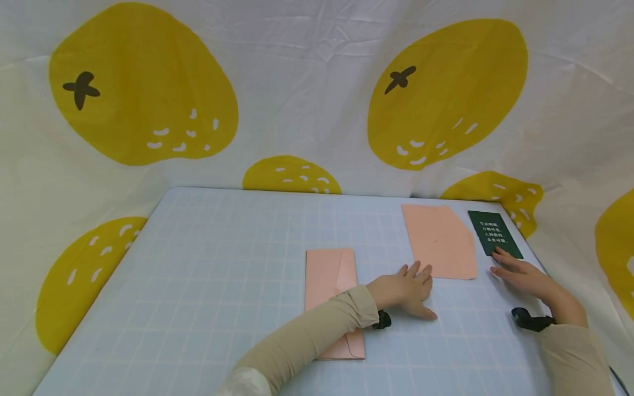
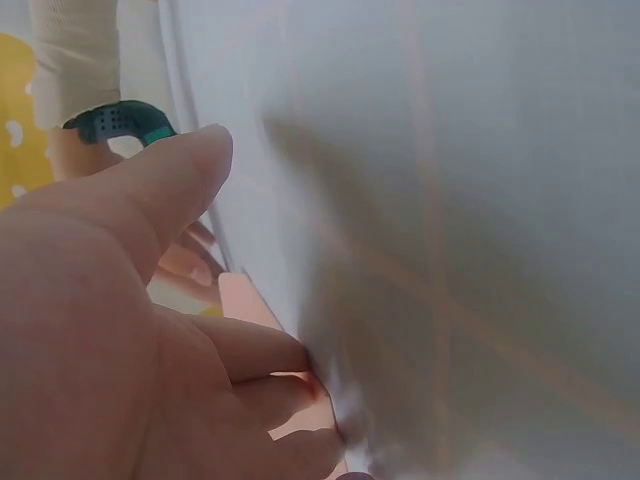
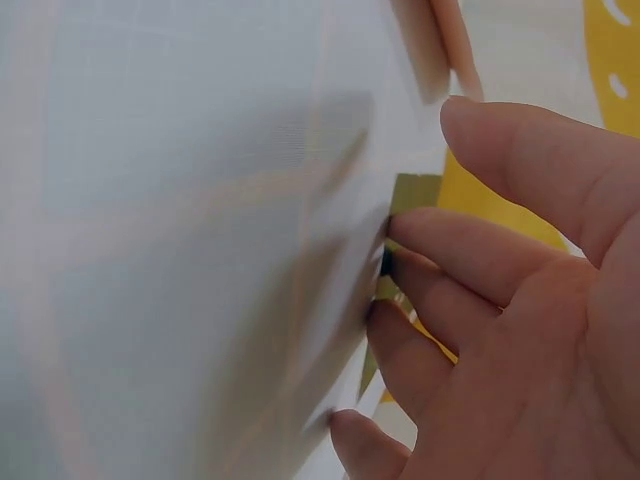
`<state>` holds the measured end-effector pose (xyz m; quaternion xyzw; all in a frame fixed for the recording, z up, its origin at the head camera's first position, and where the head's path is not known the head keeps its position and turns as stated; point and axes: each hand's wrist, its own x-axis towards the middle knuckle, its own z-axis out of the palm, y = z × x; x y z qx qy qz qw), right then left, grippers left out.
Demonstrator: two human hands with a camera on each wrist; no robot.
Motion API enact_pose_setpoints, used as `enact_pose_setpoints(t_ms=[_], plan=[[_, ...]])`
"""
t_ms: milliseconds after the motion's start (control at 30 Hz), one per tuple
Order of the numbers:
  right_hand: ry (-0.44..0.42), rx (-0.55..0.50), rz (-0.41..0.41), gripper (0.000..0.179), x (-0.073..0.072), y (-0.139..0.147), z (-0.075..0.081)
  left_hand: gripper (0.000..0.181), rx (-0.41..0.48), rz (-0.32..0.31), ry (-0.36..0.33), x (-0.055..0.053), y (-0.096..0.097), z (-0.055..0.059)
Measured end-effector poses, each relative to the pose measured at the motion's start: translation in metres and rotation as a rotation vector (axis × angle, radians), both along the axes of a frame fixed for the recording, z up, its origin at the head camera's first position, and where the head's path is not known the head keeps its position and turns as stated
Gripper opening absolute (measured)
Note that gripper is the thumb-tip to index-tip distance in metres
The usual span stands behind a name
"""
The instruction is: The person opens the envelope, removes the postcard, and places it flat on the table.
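Observation:
Toward the back right lies a flat pink paper piece (image 1: 438,236) with a slanted corner, resembling an envelope with its flap spread. My left hand (image 1: 408,291) is palm down with fingers spread, fingertips at that paper's near left corner. A dark green card (image 1: 487,223) with white printed characters lies to the right of the paper. Fingertips of my right hand (image 1: 527,280) touch or hover at the card's near edge; its fingers are extended and grip nothing. Under my left forearm, partly hidden, lies a pink envelope (image 1: 327,272) with its flap folded over.
The table (image 1: 198,275) wears a pale blue checked cover. Behind and beside it hangs a white cloth (image 1: 307,99) printed with large yellow fruit shapes. The table's right edge runs close to the card and my right hand. A black strap (image 1: 532,320) circles my right wrist.

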<state>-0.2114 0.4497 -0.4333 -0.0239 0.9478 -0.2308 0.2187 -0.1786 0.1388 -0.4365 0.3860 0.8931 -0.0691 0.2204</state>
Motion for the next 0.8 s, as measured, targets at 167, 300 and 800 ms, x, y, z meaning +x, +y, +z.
enact_pose_setpoints(t_ms=[167, 300, 800], plan=[[-0.005, 0.003, 0.003, 0.083, -0.0001, 0.0004, 0.0017, 0.09, 0.02, -0.014, -0.014, -0.003, -0.0032, 0.0024], [-0.013, -0.003, 0.0, 0.083, -0.0002, -0.0006, 0.0032, 0.089, 0.036, -0.017, -0.031, -0.005, -0.0053, 0.0038], [-0.024, -0.011, -0.011, 0.085, 0.0021, 0.0015, 0.002, 0.086, 0.035, -0.041, -0.031, -0.0092, -0.006, 0.0019]])
